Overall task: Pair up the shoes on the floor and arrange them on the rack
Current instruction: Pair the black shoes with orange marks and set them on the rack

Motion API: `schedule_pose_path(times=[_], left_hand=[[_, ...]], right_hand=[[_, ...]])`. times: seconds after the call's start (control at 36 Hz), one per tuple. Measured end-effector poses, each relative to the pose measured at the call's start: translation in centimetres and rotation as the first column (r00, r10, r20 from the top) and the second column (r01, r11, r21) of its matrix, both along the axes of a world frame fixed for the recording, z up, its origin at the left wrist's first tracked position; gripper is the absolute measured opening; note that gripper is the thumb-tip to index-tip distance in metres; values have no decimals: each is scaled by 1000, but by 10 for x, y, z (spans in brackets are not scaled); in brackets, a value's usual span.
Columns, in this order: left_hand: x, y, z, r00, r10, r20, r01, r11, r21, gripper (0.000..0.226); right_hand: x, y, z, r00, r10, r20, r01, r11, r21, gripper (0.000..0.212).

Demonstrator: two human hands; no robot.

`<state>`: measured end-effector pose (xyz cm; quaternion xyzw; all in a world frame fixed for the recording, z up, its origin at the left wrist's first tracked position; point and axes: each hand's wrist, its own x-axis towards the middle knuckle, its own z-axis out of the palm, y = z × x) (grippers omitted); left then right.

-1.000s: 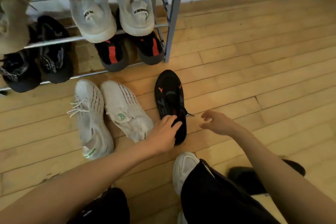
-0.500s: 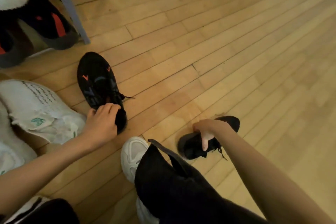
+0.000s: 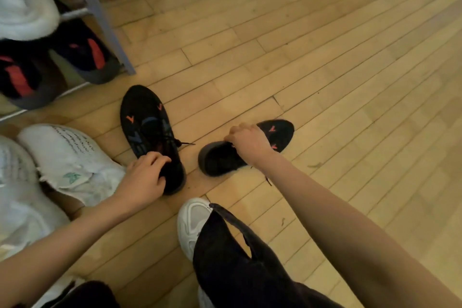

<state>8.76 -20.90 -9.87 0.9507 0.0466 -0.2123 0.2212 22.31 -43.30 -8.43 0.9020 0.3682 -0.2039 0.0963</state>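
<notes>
Pairing step: left hand point(image 3: 145, 177) grips the heel of the black shoe point(image 3: 146, 122) on the floor point(image 3: 325, 57), right hand point(image 3: 250, 142) holds its mate point(image 3: 281, 132) at its 3 o'clock. Next, I'd guess: bring them together, lift to the rack point(image 3: 97, 17) at 10 o'clock.

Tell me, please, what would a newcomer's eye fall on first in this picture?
Most likely the two hands in the middle: the left hand grips the heel of a black shoe with orange marks standing on the wooden floor, and the right hand holds the matching black shoe just to its right. Next come the white shoes on the floor at the left, below the rack at the upper left.
</notes>
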Motion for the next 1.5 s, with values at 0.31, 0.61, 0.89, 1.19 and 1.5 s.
schedule_pose_path(times=[0.31,0.61,0.89,1.19,1.5], left_hand=[[-2,5,6,832,552,-62,-547,796,-259,52],[7,11,-5,800,564,-205,-599,770,-220,90],[24,8,-10,745,623,-237,-646,588,-486,99],[18,12,-22,598,619,-509,-796,389,-464,47],[-2,37,3,545,746,-382,-730,199,-654,58]], right_hand=[[-22,53,0,991,-120,58,66,822,566,29],[-39,63,-33,-116,-607,-786,993,-95,-73,86],[-22,58,-26,202,-743,-638,979,164,118,45],[-16,52,-23,174,-665,-726,973,229,24,48],[-40,79,-3,519,-541,-662,846,217,487,46]])
